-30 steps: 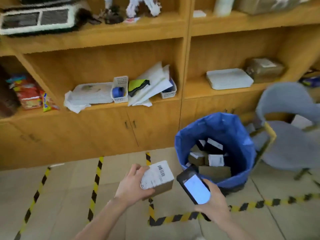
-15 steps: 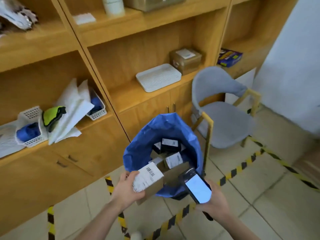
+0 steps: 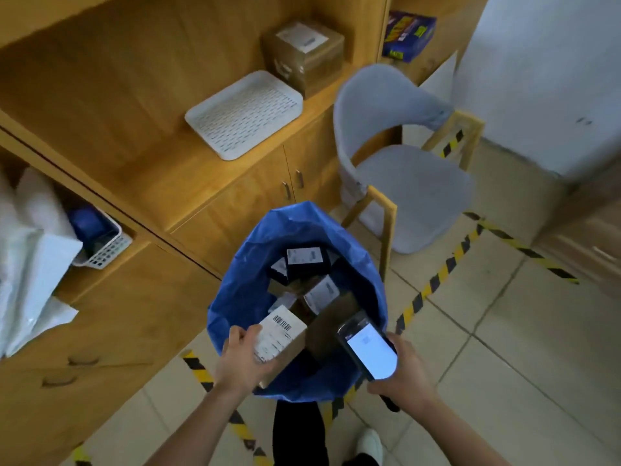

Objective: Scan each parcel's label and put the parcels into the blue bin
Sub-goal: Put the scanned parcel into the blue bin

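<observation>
My left hand [image 3: 240,359] grips a small brown parcel [image 3: 281,341] with a white barcode label on top, held over the near rim of the blue bin [image 3: 242,290]. My right hand [image 3: 401,375] holds a black handheld scanner [image 3: 368,349] with a lit white screen, just right of the parcel and above the bin's near right edge. Inside the bin lie several labelled parcels [image 3: 307,260], brown and black.
A grey chair [image 3: 413,183] with wooden legs stands right of the bin. Wooden shelves and cabinets [image 3: 235,203] run behind it, holding a white tray [image 3: 245,112] and a brown box [image 3: 304,55]. Yellow-black floor tape [image 3: 437,277] crosses the tiles.
I have stepped closer and the view has swung right and down. The parcel in my left hand moved from beside the bin to over its opening. The scanner stays in my right hand.
</observation>
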A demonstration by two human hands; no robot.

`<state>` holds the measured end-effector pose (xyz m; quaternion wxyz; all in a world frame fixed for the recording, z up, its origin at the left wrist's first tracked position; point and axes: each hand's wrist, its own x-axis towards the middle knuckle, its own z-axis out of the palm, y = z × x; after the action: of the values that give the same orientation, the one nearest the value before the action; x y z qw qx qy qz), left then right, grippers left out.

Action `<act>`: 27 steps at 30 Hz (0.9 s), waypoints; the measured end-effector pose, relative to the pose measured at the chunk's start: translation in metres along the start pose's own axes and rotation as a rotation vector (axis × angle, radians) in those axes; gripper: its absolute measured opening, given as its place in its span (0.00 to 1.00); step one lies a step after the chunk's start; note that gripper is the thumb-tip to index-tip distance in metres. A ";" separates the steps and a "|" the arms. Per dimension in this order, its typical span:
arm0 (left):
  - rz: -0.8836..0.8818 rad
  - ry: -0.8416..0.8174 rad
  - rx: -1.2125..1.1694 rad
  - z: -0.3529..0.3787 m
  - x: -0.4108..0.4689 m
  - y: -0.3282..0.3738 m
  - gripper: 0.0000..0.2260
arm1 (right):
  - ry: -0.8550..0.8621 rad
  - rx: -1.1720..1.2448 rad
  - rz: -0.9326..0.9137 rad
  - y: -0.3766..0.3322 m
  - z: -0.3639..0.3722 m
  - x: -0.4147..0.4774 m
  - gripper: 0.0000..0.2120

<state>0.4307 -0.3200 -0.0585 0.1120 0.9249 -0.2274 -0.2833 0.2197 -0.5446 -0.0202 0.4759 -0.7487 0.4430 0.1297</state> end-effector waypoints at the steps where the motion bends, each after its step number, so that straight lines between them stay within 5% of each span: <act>1: -0.012 -0.008 -0.005 -0.003 0.014 -0.006 0.35 | -0.003 -0.005 0.010 -0.010 0.007 0.009 0.39; 9: -0.124 -0.082 -0.062 0.010 0.133 -0.058 0.34 | 0.021 -0.041 0.196 -0.075 0.088 0.117 0.49; 22: -0.179 -0.095 -0.117 0.107 0.272 -0.099 0.34 | 0.017 -0.063 0.444 -0.048 0.208 0.250 0.44; 27: -0.071 -0.276 -0.073 0.116 0.287 -0.114 0.40 | 0.000 -0.057 0.427 -0.048 0.214 0.263 0.43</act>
<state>0.6155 -0.3687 -0.3268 0.1031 0.8800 -0.1975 -0.4194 0.4570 -0.5021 -0.2631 0.4161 -0.6511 0.5876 0.2401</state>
